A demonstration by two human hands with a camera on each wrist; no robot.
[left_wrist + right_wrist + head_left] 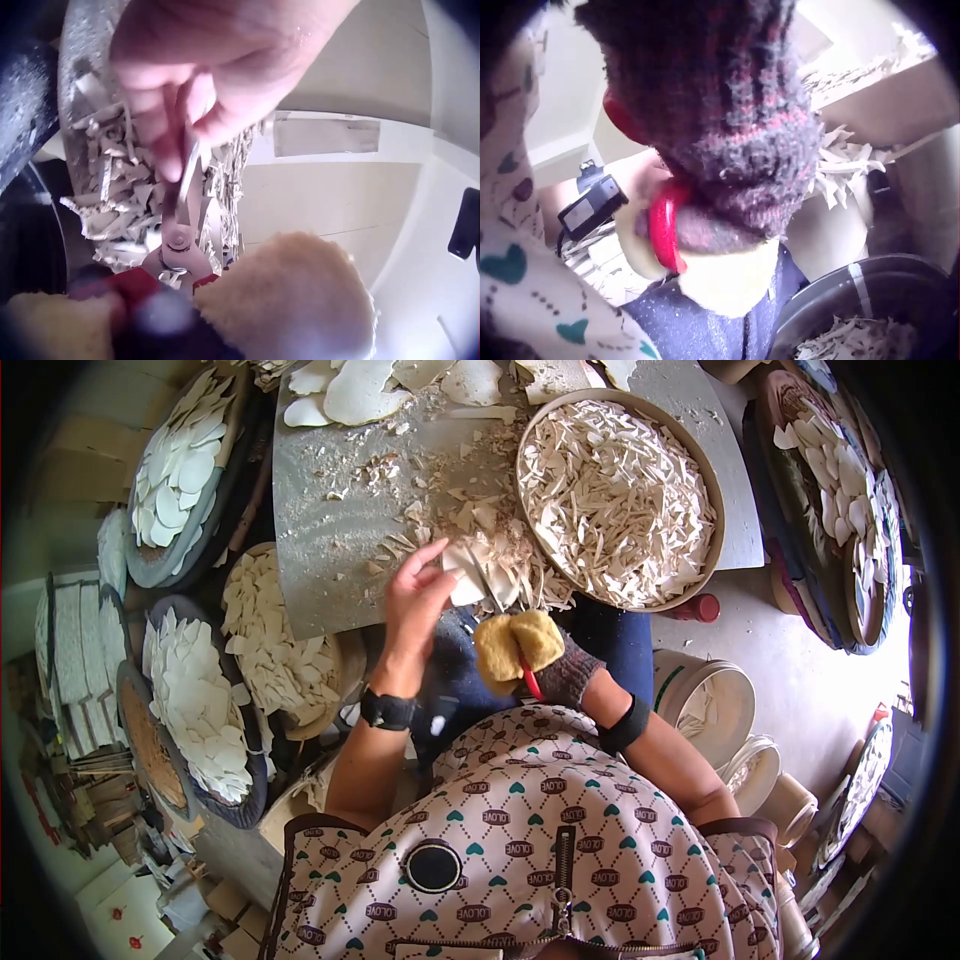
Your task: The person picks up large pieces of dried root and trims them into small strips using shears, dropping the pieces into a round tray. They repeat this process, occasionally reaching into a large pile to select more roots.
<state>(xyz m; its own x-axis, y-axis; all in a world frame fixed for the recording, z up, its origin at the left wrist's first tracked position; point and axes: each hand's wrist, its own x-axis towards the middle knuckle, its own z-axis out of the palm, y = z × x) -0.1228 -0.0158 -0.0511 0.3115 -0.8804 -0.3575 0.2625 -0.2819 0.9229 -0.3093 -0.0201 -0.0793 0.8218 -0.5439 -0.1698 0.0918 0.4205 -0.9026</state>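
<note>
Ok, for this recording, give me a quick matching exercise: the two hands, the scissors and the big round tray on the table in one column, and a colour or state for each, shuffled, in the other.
Things:
1. Left hand
2. Right hand
3. Scissors
4. Round tray

Descriptions:
A. Red handles
B. Heaped with pale strips
C. Bare, pinching a pale piece
D. In a knitted glove

Pairs: 1-C, 2-D, 3-A, 4-B

Red-handled scissors point(178, 238), flat white piece point(461, 586) alongside
</note>
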